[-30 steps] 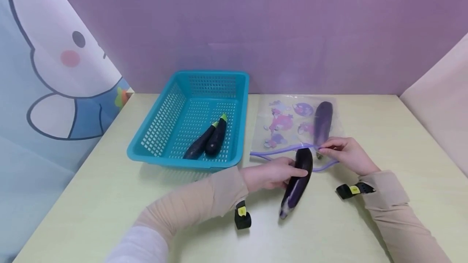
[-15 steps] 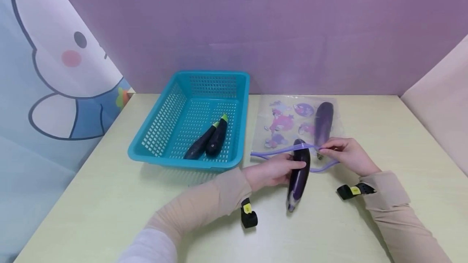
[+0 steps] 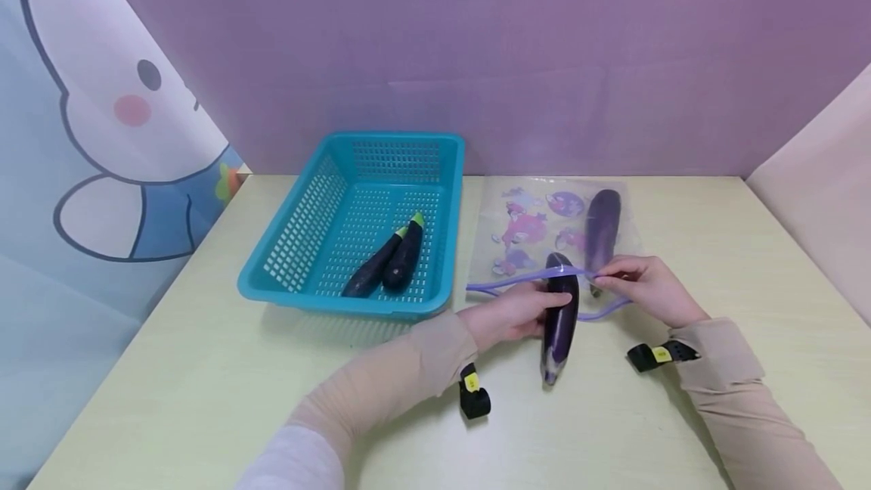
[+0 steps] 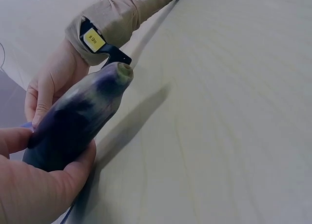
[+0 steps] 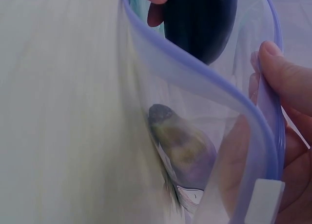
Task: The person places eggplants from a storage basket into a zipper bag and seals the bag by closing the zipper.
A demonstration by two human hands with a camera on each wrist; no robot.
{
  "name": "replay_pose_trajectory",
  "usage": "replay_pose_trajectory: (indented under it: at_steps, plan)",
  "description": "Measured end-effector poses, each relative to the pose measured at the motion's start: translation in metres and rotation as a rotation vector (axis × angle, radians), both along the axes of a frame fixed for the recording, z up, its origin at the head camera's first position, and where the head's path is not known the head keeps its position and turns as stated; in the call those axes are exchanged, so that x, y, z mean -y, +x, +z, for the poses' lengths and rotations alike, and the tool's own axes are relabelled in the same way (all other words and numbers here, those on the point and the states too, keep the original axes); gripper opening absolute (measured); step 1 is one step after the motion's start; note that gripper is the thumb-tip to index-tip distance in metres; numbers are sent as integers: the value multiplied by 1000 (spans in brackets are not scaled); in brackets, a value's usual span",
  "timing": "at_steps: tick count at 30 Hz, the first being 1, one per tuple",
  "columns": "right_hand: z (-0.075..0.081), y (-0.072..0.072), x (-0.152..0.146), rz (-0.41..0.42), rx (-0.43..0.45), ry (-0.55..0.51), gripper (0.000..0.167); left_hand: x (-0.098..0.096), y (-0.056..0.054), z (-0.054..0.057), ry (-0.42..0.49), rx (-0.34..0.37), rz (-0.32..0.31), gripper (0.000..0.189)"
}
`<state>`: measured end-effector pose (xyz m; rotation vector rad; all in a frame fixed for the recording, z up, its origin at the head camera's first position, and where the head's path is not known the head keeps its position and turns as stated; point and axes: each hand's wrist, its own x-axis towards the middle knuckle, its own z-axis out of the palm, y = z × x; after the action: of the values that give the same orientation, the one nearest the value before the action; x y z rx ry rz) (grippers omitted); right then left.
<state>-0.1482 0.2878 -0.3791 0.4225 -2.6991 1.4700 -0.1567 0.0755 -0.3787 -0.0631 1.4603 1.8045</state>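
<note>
My left hand (image 3: 517, 311) grips a dark purple eggplant (image 3: 561, 324) round its middle. The eggplant's rounded end sits inside the mouth of a clear zip bag (image 3: 486, 248), behind the purple zip edge, while its stem end points toward me. With thumb and fingers my right hand (image 3: 643, 286) pinches the upper zip edge and holds the mouth apart. Another eggplant (image 3: 602, 229) lies inside the bag along its right side; its stem end (image 5: 161, 114) shows through the plastic in the right wrist view. A white slider (image 5: 264, 199) sits on the zip edge below the right thumb.
A turquoise basket (image 3: 286, 297) stands left of the bag with two green-stemmed eggplants (image 3: 404, 255) in it. Black straps (image 3: 474, 395) hang from both wrists. A purple backdrop (image 3: 476, 59) rises behind the table (image 3: 204, 399).
My left hand has moved the eggplant away from me, and its rounded end has passed from the bag's opening to behind the zip edge. The right hand stays in place.
</note>
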Motion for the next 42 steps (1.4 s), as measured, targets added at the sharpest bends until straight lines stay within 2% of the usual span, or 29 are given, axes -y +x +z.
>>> replay_pose_trajectory:
  at_steps: [13,26,33,42]
  plan:
    - [0,1,2,3,-12,16,24,-6,-2,-6,38,12,47,38]
    - [0,1,1,7,-9,-4,17,-15,-1,-4,68,-34,112,38]
    - [1,1,2,19,-21,-10,14,-20,-5,-8,50,-48,143,37]
    - [0,1,2,18,-24,-20,17,-28,-14,-13,31,-44,182,34]
